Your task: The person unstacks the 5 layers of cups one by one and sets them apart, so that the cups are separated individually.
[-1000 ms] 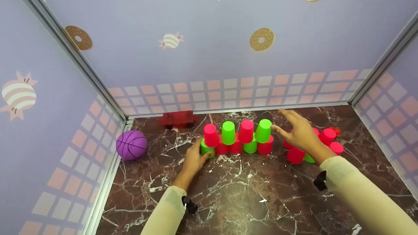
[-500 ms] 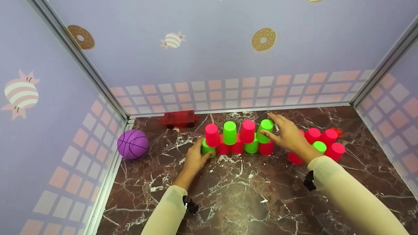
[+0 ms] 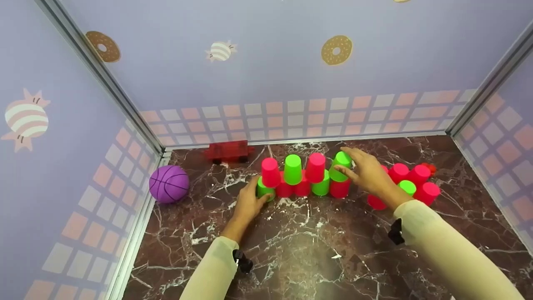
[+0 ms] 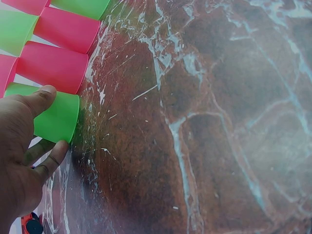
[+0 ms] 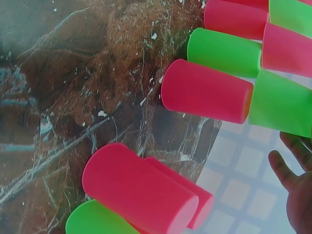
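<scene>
Upside-down plastic cups, green and pink-red, form two rows, the upper row resting across the lower. At the lower row's left end, my left hand [image 3: 248, 203] holds a green cup [image 3: 263, 191], thumb on the near side and fingers beyond; the left wrist view shows the same green cup [image 4: 58, 117] between them. My right hand [image 3: 368, 171] has thumb and fingers about the green cup [image 3: 341, 162] at the upper row's right end. That cup leans slightly right above a red cup [image 3: 339, 190]. In the right wrist view, spread fingers [image 5: 281, 168] appear beside the green cup [image 5: 280, 102].
Right of the rows stands a cluster of more red cups [image 3: 427, 193] with a green cup [image 3: 407, 187], partly behind my right forearm. A small red object [image 3: 429, 168] lies behind them. A purple basketball [image 3: 169, 184] and red toy vehicle [image 3: 229, 151] sit left, near the walls.
My right hand has moved left onto the upper row's end green cup, which has since shifted and tipped slightly to the right. My left hand stays at its cup.
</scene>
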Tool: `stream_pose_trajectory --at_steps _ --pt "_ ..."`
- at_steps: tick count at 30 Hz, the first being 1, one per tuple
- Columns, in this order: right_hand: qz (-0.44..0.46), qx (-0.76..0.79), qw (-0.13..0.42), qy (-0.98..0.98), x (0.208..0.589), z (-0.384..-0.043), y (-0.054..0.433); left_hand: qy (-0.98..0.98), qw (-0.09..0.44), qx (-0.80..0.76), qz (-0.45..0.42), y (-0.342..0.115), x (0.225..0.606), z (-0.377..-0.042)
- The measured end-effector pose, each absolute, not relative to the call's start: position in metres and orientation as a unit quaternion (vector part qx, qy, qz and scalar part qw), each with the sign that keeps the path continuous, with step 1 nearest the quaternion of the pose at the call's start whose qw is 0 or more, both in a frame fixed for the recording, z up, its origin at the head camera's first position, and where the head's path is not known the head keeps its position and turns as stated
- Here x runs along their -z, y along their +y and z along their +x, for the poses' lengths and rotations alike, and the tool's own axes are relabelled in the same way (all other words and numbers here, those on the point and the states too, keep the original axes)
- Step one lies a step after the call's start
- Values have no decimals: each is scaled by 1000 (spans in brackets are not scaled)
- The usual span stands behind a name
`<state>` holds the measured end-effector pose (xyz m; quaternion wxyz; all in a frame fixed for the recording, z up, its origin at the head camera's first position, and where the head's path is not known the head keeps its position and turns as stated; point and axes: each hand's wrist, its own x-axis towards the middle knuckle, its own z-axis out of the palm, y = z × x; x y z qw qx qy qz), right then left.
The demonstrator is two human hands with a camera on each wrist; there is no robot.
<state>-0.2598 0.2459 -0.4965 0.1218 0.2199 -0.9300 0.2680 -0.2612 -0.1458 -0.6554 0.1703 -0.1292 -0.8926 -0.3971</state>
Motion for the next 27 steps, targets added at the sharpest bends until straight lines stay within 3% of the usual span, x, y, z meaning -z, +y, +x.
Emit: stream_pose_trajectory --at_steps 5,11,18,24,27 --pt "218 -276 129 -927 492 -254 256 -891 177 398 -130 -144 645 -256" --pt "222 -283 134 -924 490 -241 272 -889 147 416 -123 -140 622 -245" --pt "215 -269 136 -929 492 -219 294 -899 149 396 -110 -144 648 -258" --pt "234 -263 165 -921 497 -200 309 -887 153 416 -130 -142 626 -247" --pt "244 -252 178 -919 500 -190 314 -892 158 404 -129 -144 639 -254"
